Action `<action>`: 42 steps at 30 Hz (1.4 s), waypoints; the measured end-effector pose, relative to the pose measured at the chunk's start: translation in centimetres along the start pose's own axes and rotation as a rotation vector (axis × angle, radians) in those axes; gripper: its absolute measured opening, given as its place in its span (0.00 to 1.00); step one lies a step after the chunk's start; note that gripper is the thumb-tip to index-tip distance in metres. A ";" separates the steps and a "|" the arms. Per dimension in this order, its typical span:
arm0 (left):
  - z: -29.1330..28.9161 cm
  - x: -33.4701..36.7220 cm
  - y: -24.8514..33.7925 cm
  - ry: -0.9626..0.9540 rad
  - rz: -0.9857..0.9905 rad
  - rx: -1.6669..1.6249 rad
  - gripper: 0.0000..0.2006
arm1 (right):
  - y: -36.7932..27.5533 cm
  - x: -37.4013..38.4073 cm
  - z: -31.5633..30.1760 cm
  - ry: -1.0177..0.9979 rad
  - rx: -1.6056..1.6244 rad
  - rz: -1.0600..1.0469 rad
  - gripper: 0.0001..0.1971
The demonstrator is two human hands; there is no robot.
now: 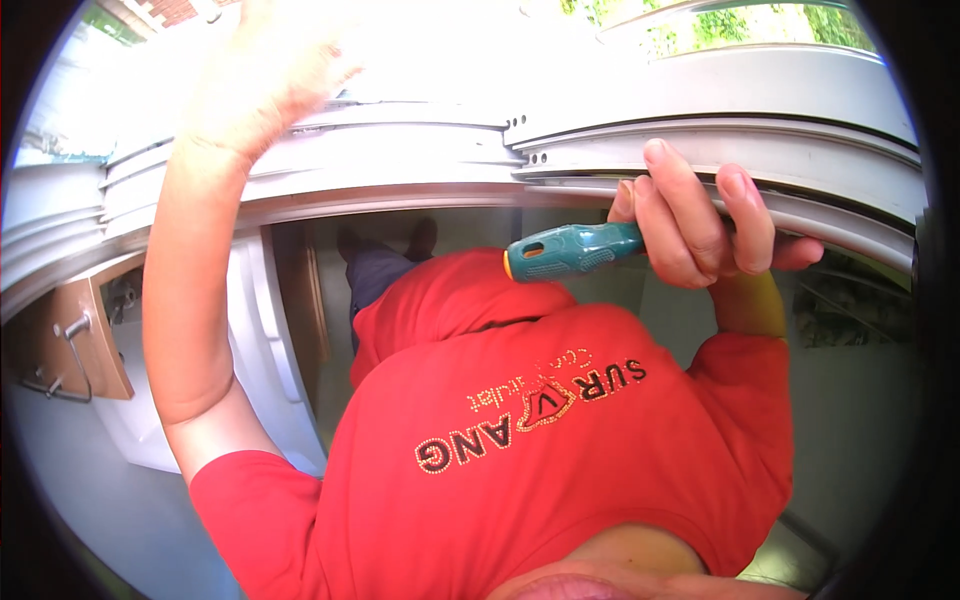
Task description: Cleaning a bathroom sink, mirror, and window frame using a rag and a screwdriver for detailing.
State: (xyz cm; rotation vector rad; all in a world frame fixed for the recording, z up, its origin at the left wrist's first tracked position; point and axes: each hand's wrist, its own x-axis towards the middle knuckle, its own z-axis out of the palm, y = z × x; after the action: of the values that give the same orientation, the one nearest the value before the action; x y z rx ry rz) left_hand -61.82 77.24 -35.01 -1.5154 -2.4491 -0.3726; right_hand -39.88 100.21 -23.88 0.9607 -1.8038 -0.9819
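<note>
My right hand (pixel 700 225) holds a screwdriver (pixel 575 250) by its teal handle, just over the inner edge of the window frame (pixel 690 155). The handle's yellow-tipped butt points left and has an oval hole. My thumb and fingers hide the front of the tool, so its blade is out of sight. On the left, my left arm reaches up across the frame. My left hand (pixel 290 75) is beyond the inner rails, in strong glare. The light washes out its fingers, and whether it holds anything cannot be seen.
White sliding tracks with small round holes (pixel 530 158) run across the frame. Greenery (pixel 720 30) shows outside at the top right. At the left stand a wooden cabinet door (pixel 105 330) with a metal handle (pixel 75 360) and a white panel (pixel 255 330).
</note>
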 end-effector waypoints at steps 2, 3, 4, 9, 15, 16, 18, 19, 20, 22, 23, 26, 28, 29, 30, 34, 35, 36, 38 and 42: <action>0.2 0.4 1.7 -0.105 0.063 -0.239 0.13 | -0.3 -0.3 -0.1 -0.028 -0.005 0.014 0.05; -0.1 0.8 3.3 -0.142 0.242 -0.353 0.14 | -0.3 -0.4 -0.3 -0.057 -0.011 0.029 0.05; -0.2 0.8 4.3 -0.180 0.404 -0.463 0.15 | -0.4 -0.3 -0.4 -0.071 -0.009 0.042 0.05; 1.8 1.4 5.4 -0.382 0.458 -0.526 0.18 | -1.0 -0.1 -1.0 -0.131 -0.010 0.117 0.05; 0.9 3.6 4.7 -0.512 0.597 -0.504 0.21 | -2.0 0.0 -1.4 -0.196 -0.032 0.202 0.05; 0.7 3.7 4.6 -0.531 0.622 -0.443 0.22 | -2.1 0.0 -1.4 -0.201 -0.033 0.213 0.05; 1.3 3.5 4.2 -0.465 0.637 -0.458 0.22 | -2.3 0.0 -1.4 -0.212 -0.032 0.234 0.05; 1.6 3.4 3.9 -0.394 0.649 -0.471 0.22 | -2.5 0.0 -1.4 -0.220 -0.032 0.245 0.05; 1.7 3.5 3.6 -0.397 0.655 -0.475 0.22 | -2.6 0.0 -1.5 -0.228 -0.033 0.255 0.04; 1.5 3.8 2.7 -0.609 0.408 -0.830 0.19 | -2.8 0.0 -1.4 -0.238 -0.034 0.275 0.04; 1.4 4.1 2.3 -0.612 0.409 -0.830 0.19 | -2.8 -0.1 -1.2 -0.240 -0.034 0.278 0.04; 2.1 5.2 0.9 -0.412 0.374 -1.082 0.15 | -2.7 -0.1 -0.7 -0.161 -0.024 0.276 0.04; 3.0 5.6 -0.2 -0.283 0.055 -0.895 0.12 | -2.8 0.0 -0.6 -0.162 -0.021 0.278 0.04; 0.0 6.3 1.5 -0.071 0.117 -0.892 0.08 | -2.9 -0.1 -0.6 -0.170 -0.022 0.280 0.04; 0.1 6.7 1.6 -0.074 0.121 -0.896 0.08 | -3.0 -0.2 -0.7 -0.177 -0.022 0.282 0.04; 1.3 6.8 1.3 0.013 0.104 -0.470 0.06 | -2.9 0.0 -0.8 -0.176 -0.021 0.283 0.04; 1.7 6.7 1.2 0.105 0.221 -0.216 0.07 | -2.9 0.0 -0.8 -0.176 -0.020 0.284 0.04; 1.9 6.4 1.1 0.105 0.218 -0.214 0.07 | -2.9 0.0 -0.7 -0.174 -0.019 0.284 0.04; 1.4 5.7 1.5 0.044 0.411 -0.526 0.11 | -2.9 0.0 -0.7 -0.179 -0.021 0.287 0.04; -0.2 4.7 1.6 0.059 0.498 -0.388 0.10 | -2.7 0.1 -1.3 -0.226 -0.024 0.274 0.04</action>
State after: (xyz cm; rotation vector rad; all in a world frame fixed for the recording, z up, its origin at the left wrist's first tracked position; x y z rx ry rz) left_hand -62.43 81.82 -33.12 -2.1561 -1.9299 -0.8026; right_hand -38.12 98.73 -25.85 0.5850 -2.0416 -0.9640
